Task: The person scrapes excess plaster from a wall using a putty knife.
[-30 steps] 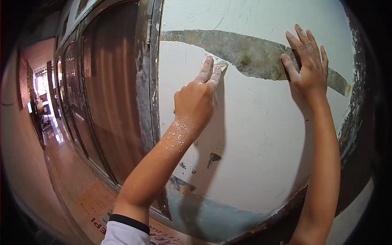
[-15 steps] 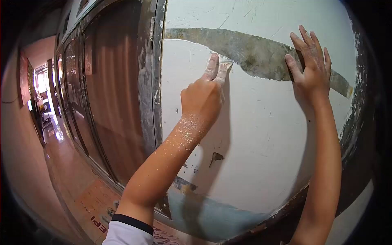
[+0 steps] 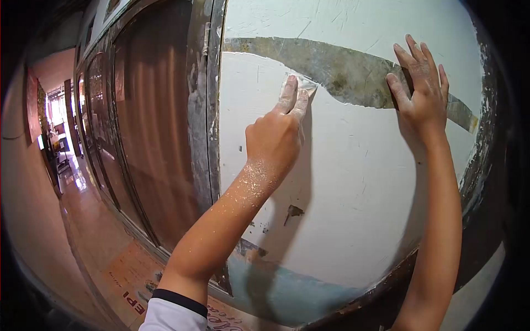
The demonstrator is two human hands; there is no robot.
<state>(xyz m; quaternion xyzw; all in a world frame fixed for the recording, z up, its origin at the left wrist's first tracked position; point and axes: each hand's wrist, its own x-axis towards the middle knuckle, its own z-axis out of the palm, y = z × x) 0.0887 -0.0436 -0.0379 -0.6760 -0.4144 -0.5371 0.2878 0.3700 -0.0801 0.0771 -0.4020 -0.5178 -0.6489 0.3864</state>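
Left hand (image 3: pixel 274 138) grip pinches a small putty-coated scraper blade (image 3: pixel 303 85) under two fingertips against the white painted panel (image 3: pixel 353 182); right hand (image 3: pixel 422 99) lies spread flat.

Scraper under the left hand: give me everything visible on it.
The scraper is a small, thin, flat blade, pale and smeared white. Only its upper corner shows; the left hand covers the rest, two straight fingers pressing it flat against the white-coated panel. It sits at the coat's upper edge, beside the bare dark strip.
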